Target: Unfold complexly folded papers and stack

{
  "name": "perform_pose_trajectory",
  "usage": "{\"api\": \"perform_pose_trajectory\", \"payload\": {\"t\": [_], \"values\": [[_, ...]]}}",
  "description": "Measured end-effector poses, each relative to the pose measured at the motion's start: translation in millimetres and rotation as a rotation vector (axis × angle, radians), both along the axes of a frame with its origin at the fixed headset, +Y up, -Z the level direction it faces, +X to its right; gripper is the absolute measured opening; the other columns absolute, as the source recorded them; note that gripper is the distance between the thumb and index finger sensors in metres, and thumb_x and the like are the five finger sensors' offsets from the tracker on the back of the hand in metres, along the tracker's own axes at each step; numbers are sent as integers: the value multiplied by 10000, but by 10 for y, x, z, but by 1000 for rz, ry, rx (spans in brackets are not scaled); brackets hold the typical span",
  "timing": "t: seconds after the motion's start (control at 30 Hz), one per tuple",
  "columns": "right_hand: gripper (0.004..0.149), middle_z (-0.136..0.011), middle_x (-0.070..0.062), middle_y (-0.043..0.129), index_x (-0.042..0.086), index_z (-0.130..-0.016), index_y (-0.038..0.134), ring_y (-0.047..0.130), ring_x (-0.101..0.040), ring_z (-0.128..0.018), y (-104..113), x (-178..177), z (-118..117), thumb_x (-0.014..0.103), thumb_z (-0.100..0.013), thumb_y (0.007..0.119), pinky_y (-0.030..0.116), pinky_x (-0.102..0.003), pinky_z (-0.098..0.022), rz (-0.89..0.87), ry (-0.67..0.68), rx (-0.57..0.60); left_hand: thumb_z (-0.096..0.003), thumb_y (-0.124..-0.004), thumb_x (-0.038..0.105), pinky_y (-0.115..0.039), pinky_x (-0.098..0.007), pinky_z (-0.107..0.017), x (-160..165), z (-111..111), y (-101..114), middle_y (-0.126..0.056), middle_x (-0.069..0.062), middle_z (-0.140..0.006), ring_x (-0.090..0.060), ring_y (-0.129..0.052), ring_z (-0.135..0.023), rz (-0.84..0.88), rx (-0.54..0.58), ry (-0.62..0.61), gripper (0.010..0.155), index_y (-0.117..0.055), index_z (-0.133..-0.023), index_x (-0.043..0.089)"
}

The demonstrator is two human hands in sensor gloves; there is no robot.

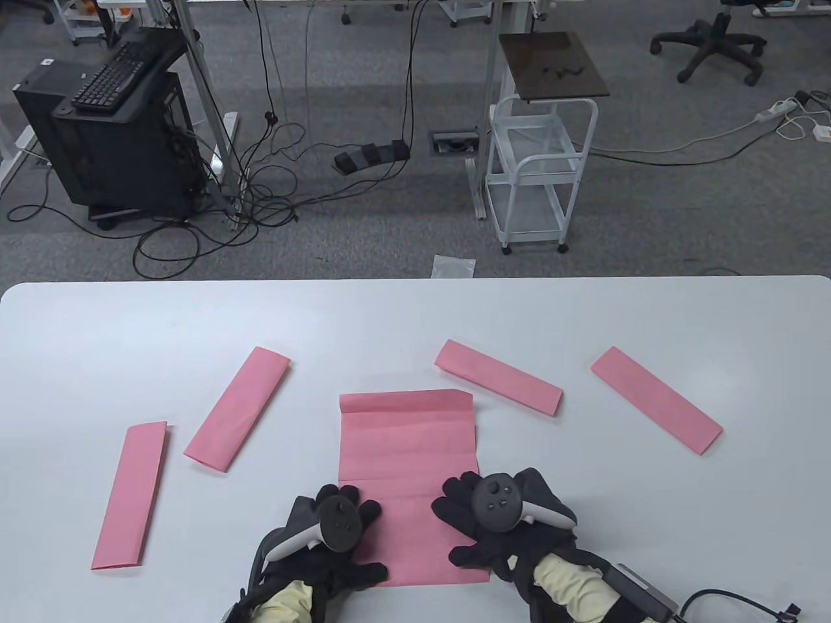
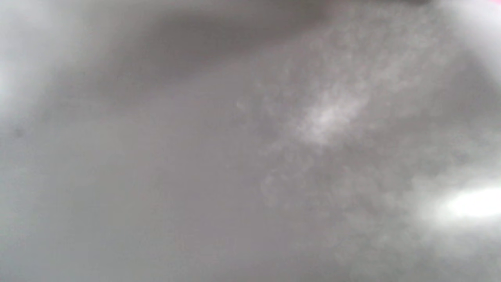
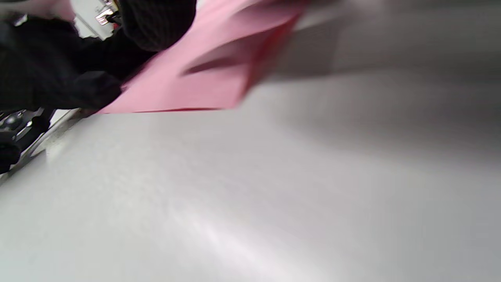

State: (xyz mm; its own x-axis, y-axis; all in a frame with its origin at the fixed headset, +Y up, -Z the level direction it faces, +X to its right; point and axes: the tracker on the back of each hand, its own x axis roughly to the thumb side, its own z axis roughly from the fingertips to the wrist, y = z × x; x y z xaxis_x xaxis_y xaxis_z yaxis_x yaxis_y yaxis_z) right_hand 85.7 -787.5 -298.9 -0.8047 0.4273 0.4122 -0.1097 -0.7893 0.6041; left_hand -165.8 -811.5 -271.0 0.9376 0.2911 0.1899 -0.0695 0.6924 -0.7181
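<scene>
Two gloved hands press flat on a partly unfolded pink sheet at the near edge of a white table. The left hand rests palm down on the sheet's near left corner, fingers spread and released, gripping nothing; the right hand lies the same way on the near right corner, fingers splayed over the paper's edge. Each carries a dark tracker on its back.

The sheet lies between them and runs away from the person, crossed by crease lines, its far strip still folded over toward the near side. From the right wrist view, the pink sheet sits on the pale tabletop with one edge lifted slightly, black gloved fingers touching it at top left. The left wrist view shows only a grey blur.

Four folded pink strips lie around the open sheet, none touching it. At far left a long strip runs almost straight away from the person; beside it a second strip tilts rightward. To the right, just beyond the sheet's far corner, a third strip lies slanted, and well apart toward the table's right side a fourth strip slants the same way.

Beyond the table stand a white wire cart, a black computer tower with a keyboard on top, and loose cables on grey carpet.
</scene>
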Motion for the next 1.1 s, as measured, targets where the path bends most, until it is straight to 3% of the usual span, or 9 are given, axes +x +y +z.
{"api": "perform_pose_trajectory", "payload": {"t": [0.13,0.2,0.33,0.47,0.67,0.77,0.9,1.0,1.1], "values": [[680,-1170,157,104,413,-1075,314,-8,-112,-1059,-117,-248,-185,493,-507,679,-106,-462,-675,55,17,-59,-436,-559,732,211,-512,-597,0,0,-1,354,142,-966,-213,367,-906,0,-2,-2,920,146,-963,464],[641,-1141,270,106,529,-1029,316,0,-19,-1053,-155,-158,-370,538,-492,667,-115,-458,-672,72,-14,-71,-434,-565,730,209,-512,-597,0,-1,0,352,143,-967,-214,366,-906,2,-2,-3,924,144,-963,464],[562,-1133,328,146,566,-994,391,14,32,-1053,-165,265,-719,515,-508,666,-129,-442,-678,40,-274,-103,-434,-569,729,207,-512,-598,0,-2,1,349,143,-969,-214,363,-908,3,-1,-4,925,141,-965,464],[560,-1134,315,161,562,-1000,399,24,34,-1049,-165,535,-864,502,-513,667,-128,-440,-681,25,-408,-114,-435,-568,730,206,-512,-599,1,-3,0,349,141,-971,-216,363,-909,2,0,-5,927,142,-967,462],[610,-1161,178,100,415,-1069,360,-40,-88,-1047,-68,357,-755,466,-534,648,-112,-466,-675,49,-366,-33,-435,-565,733,207,-513,-599,1,-3,1,352,140,-968,-216,365,-907,-1,0,-5,927,146,-965,462],[678,-1144,216,1,471,-1055,234,-110,-64,-1028,-44,81,-529,527,-516,642,-140,-467,-662,-9,-148,-8,-434,-567,734,208,-511,-597,2,-5,0,351,143,-966,-213,364,-906,1,-2,-3,926,144,-962,464],[676,-1145,204,4,430,-1078,264,-105,-81,-1030,-86,-240,-363,527,-521,635,-146,-471,-653,70,17,-80,-431,-567,733,207,-511,-597,3,-5,0,350,144,-965,-213,364,-906,-1,-2,-3,925,143,-961,466],[668,-1158,196,59,497,-1039,271,-63,-96,-1050,-125,-291,-581,567,-491,647,-130,-485,-660,171,-31,-26,-429,-572,729,205,-513,-597,4,-6,0,347,143,-965,-215,361,-905,0,-2,-1,926,139,-960,464],[603,-1125,319,81,568,-1001,313,-61,-5,-1034,-167,-215,-923,541,-505,655,-147,-455,-665,69,-215,-135,-427,-580,723,203,-515,-595,6,-9,0,343,139,-965,-218,358,-905,3,-2,-1,929,135,-960,462]]}}
